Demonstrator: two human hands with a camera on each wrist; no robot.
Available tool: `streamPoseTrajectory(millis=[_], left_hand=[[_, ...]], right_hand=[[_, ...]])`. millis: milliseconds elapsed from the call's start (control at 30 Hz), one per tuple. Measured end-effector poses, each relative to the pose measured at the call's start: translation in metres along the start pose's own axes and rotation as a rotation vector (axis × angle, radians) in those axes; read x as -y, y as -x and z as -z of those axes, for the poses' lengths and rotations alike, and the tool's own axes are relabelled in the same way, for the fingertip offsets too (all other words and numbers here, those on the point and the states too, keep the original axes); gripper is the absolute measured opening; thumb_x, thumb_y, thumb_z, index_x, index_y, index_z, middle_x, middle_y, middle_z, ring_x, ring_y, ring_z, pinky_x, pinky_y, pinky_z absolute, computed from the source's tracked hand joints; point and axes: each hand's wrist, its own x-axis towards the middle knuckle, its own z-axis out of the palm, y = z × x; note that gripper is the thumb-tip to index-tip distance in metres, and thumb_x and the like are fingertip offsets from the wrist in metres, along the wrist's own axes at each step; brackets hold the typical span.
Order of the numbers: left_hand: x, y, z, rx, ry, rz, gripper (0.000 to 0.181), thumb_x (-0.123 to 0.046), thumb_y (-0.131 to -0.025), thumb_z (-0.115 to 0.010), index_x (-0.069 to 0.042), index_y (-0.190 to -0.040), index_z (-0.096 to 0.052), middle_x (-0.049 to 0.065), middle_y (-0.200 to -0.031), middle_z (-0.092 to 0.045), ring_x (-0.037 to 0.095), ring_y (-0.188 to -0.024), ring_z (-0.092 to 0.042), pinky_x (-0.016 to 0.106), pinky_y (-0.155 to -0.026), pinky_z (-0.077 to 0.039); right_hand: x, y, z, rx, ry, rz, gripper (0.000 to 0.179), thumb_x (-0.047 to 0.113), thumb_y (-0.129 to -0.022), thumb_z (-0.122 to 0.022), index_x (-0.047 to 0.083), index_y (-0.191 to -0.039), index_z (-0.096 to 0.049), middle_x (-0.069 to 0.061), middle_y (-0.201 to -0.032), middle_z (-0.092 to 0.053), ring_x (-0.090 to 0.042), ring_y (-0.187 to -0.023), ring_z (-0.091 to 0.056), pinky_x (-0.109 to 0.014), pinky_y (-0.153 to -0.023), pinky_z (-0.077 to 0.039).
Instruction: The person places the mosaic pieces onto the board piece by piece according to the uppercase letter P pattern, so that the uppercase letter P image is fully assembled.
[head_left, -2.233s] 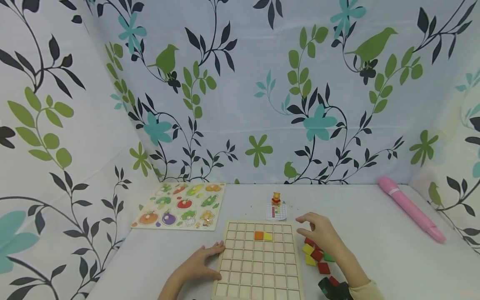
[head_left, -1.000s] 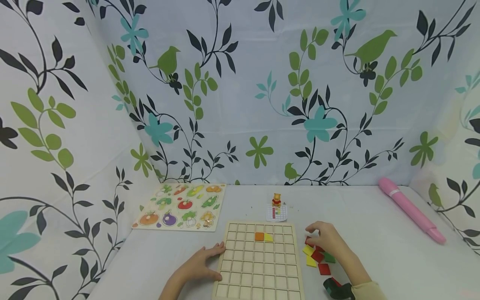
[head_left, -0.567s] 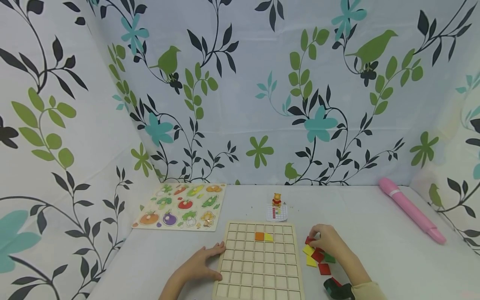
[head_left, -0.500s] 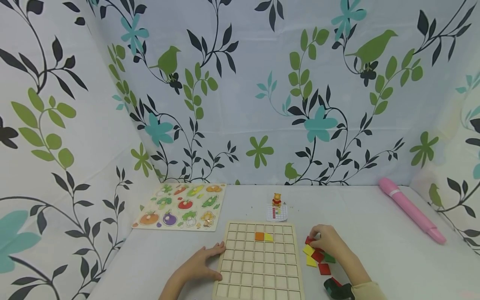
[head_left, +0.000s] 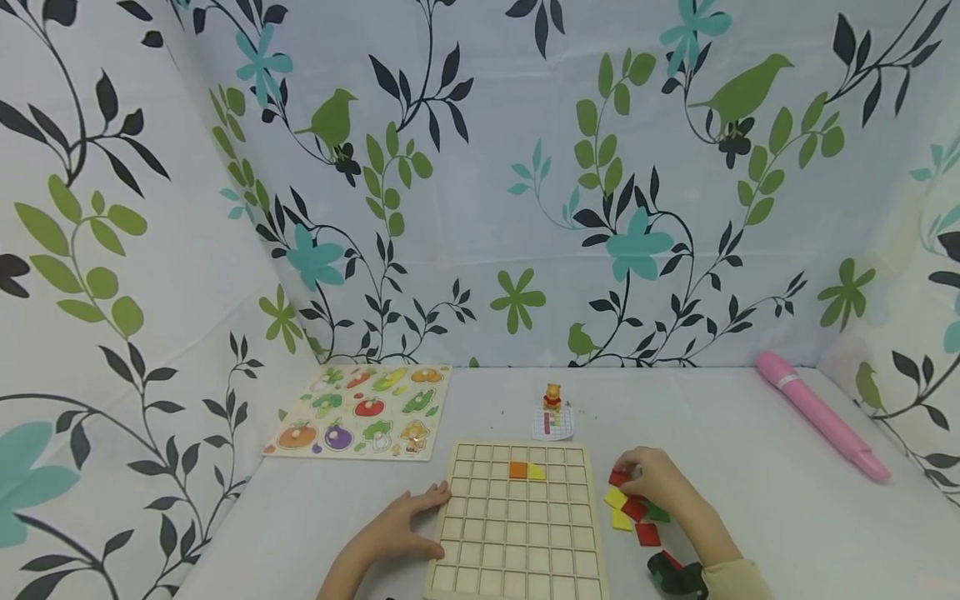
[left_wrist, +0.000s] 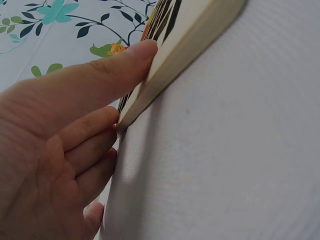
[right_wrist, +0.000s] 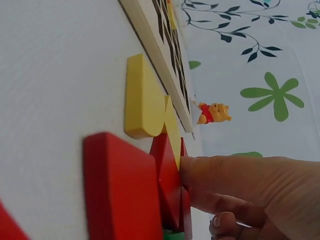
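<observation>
A wooden grid board (head_left: 519, 533) lies in front of me in the head view, with an orange square tile (head_left: 518, 470) and a yellow corner-cut tile (head_left: 536, 472) in its cells. My left hand (head_left: 401, 527) rests its thumb and fingers, spread and fairly straight, against the board's left edge. Right of the board, my right hand (head_left: 660, 482) pinches a red tile (head_left: 618, 477) at the top of a loose pile. Below it lie yellow tiles (head_left: 621, 519), more red tiles (head_left: 648, 535) and a green tile (head_left: 658, 512). The right fingertips are partly hidden.
Behind the board stand a small bear figure (head_left: 552, 395) and a printed grid card (head_left: 552, 424). A vegetable puzzle board (head_left: 360, 417) is at the back left, a pink marker-shaped stick (head_left: 821, 414) at the right. A dark green object (head_left: 675, 577) sits by the right sleeve.
My right hand has come down from beside the board's upper right corner to the tile pile and taken hold of a red tile, which has shifted slightly. The left hand has stayed put.
</observation>
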Motion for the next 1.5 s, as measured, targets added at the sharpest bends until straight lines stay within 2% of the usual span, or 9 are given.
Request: streamPoseTrajectory(millis=[233, 400, 800, 1100, 1267, 1500], left_hand=[[0.001, 0.000, 0.001, -0.001, -0.003, 0.001, 0.080, -0.033, -0.063, -0.077, 0.000, -0.128, -0.046, 0.013, -0.138, -0.034, 0.033, -0.125, -0.029, 0.056, -0.102, -0.006], [0.001, 0.000, 0.001, -0.006, -0.007, -0.004, 0.080, -0.034, -0.063, -0.077, 0.000, -0.128, -0.046, 0.013, -0.137, -0.034, 0.033, -0.125, -0.029, 0.056, -0.102, -0.006], [0.001, 0.001, 0.001, -0.001, 0.000, 0.013, 0.079, -0.032, -0.063, -0.078, 0.001, -0.128, -0.046, 0.013, -0.137, -0.034, 0.034, -0.125, -0.028, 0.056, -0.102, -0.006], [0.001, 0.001, 0.001, -0.010, -0.015, 0.005, 0.079, -0.033, -0.063, -0.077, 0.000, -0.127, -0.047, 0.012, -0.137, -0.035, 0.033, -0.125, -0.029, 0.056, -0.102, -0.007], [0.000, 0.000, 0.002, -0.009, -0.009, 0.006, 0.078, -0.033, -0.063, -0.077, -0.001, -0.128, -0.047, 0.012, -0.137, -0.035, 0.033, -0.125, -0.029, 0.056, -0.102, -0.006], [-0.001, 0.000, 0.001, 0.007, -0.007, 0.008, 0.077, -0.032, -0.064, -0.077, -0.001, -0.127, -0.047, 0.012, -0.137, -0.035, 0.033, -0.125, -0.029, 0.056, -0.102, -0.007]], right_hand=[[-0.002, -0.003, -0.001, -0.018, 0.020, 0.011, 0.026, 0.000, -0.068, -0.072, 0.001, -0.094, -0.064, -0.002, -0.079, -0.055, -0.017, -0.070, -0.049, -0.030, -0.061, -0.051], [0.002, -0.005, 0.001, -0.024, 0.019, 0.017, 0.029, 0.001, -0.068, -0.070, -0.002, -0.097, -0.063, -0.004, -0.081, -0.054, -0.017, -0.070, -0.048, -0.028, -0.057, -0.050], [0.009, -0.007, 0.003, -0.072, 0.042, 0.091, 0.026, 0.008, -0.069, -0.074, 0.007, -0.095, -0.066, 0.001, -0.080, -0.055, -0.016, -0.070, -0.047, -0.025, -0.058, -0.048], [0.016, -0.005, 0.007, -0.113, 0.041, 0.156, 0.027, 0.008, -0.070, -0.073, 0.008, -0.097, -0.066, 0.000, -0.082, -0.055, -0.014, -0.067, -0.044, -0.020, -0.050, -0.045], [0.022, -0.003, 0.011, -0.129, 0.026, 0.220, 0.028, 0.007, -0.071, -0.073, 0.006, -0.098, -0.066, 0.002, -0.081, -0.054, -0.013, -0.065, -0.042, -0.021, -0.048, -0.041], [0.030, 0.000, 0.011, -0.117, -0.001, 0.229, 0.029, 0.007, -0.072, -0.072, 0.004, -0.100, -0.066, 0.004, -0.082, -0.053, -0.012, -0.065, -0.041, -0.021, -0.048, -0.038]])
